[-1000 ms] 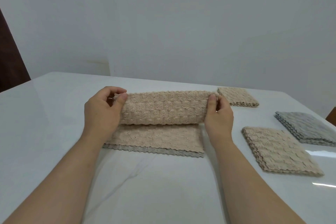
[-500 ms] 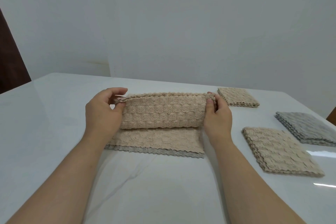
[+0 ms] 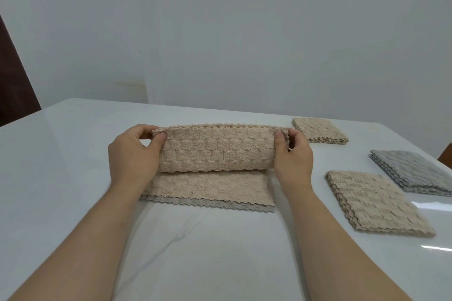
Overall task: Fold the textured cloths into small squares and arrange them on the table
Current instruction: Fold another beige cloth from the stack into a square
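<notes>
Both hands' fingertips hidden behind beige cloth (image 3: 216,151) fold.

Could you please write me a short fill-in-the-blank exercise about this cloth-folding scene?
1. Both hands, left hand and right hand, grip the ends of a ____-coloured cloth.
2. The number of folded cloths lying to its right is ____.
3. The folded cloth nearest the table's right edge is ____.

Missing words: beige; three; grey
</notes>
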The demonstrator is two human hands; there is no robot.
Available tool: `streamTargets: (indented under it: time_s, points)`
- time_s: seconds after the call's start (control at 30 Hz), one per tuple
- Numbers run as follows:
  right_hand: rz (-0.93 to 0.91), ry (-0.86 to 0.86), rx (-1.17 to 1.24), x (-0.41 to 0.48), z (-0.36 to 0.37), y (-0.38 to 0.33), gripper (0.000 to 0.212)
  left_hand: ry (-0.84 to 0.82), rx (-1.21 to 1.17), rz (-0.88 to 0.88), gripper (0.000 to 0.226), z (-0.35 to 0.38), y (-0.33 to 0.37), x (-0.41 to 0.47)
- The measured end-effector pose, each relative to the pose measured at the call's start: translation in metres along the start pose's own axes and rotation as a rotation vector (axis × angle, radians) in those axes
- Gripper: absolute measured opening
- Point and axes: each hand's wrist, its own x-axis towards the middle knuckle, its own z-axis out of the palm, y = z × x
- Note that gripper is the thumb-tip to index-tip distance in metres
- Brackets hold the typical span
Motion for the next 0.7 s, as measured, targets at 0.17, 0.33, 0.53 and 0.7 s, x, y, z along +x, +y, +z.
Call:
streamTargets:
  time_s: [0.17, 0.33, 0.53, 0.7]
  points:
    - [0.007, 0.022, 0.008, -0.002, -0.001, -0.004, 0.018, -0.028, -0.035, -0.007, 0.012, 0.001, 0.003, -0.001]
    - [-0.056, 0.073, -0.060, -0.003, -0.001, -0.007, 0.015, -0.067, -0.130, -0.079, 0.007, 0.004, 0.007, -0.004]
    - [-0.112, 0.142, -0.107, -0.010, -0.005, -0.015, 0.017, -0.143, -0.366, -0.137, 0.017, 0.004, 0.011, -0.004]
    - [-0.111, 0.094, 0.023, -0.014, -0.003, -0.019, 0.011, -0.156, -0.548, -0.217, 0.016, -0.001, 0.017, -0.003]
